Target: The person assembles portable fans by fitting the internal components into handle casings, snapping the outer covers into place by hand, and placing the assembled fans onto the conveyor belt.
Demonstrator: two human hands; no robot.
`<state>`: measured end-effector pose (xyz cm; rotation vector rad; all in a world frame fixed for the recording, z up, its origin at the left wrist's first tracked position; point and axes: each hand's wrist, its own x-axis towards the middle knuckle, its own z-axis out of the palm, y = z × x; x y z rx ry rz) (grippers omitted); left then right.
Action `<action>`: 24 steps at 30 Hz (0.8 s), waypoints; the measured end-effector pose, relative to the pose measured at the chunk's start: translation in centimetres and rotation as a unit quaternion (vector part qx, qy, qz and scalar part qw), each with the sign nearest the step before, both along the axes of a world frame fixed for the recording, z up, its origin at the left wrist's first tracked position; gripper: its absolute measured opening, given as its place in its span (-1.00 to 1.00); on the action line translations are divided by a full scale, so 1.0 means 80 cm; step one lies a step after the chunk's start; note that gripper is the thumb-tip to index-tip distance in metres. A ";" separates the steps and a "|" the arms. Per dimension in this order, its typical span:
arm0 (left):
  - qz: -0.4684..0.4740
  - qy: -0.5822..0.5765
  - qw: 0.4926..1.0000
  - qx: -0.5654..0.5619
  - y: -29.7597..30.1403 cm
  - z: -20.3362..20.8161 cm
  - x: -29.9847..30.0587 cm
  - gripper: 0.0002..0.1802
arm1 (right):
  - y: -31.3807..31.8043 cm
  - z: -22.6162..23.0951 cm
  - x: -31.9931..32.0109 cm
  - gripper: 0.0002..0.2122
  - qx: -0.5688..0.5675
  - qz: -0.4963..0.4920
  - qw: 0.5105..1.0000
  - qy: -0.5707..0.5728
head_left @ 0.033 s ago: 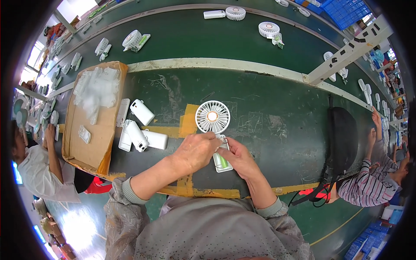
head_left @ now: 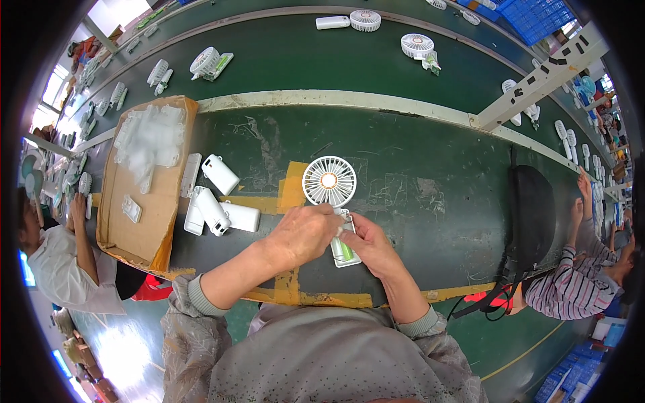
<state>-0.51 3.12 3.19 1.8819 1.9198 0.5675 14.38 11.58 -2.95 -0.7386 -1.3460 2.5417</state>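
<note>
A small white handheld fan [head_left: 329, 180] lies on the dark green bench in front of me, its round grille pointing away from my body. Its open handle [head_left: 347, 256] shows a green strip inside. My right hand [head_left: 373, 247] grips the handle's right side with thumb and fingers. Closed in a pinch, my left hand [head_left: 302, 230] works at the neck where grille meets handle; whatever sits between those fingertips is hidden. Left of my left hand is a loose group of white handle covers [head_left: 242, 217], some resting on one another.
A cardboard tray [head_left: 144, 232] of clear plastic parts [head_left: 151, 138] stands at the left. At the right lies a black bag [head_left: 531, 215] with straps. Beyond the bench's pale rail [head_left: 336, 99], a green conveyor [head_left: 289, 60] carries several fans. People sit on both sides.
</note>
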 end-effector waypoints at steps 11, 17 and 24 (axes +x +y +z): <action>0.003 0.026 1.000 0.008 0.018 0.001 0.009 -0.89 | -0.004 -0.001 -0.002 -0.67 0.021 -0.032 0.999 -0.006; 0.004 0.023 0.999 0.047 0.022 -0.009 0.013 -0.92 | -0.004 -0.002 -0.001 -0.65 0.082 -0.030 0.996 -0.003; 0.014 -0.013 0.998 0.062 0.005 -0.014 0.014 -0.89 | 0.022 0.003 0.006 -0.71 -0.135 0.002 0.991 0.021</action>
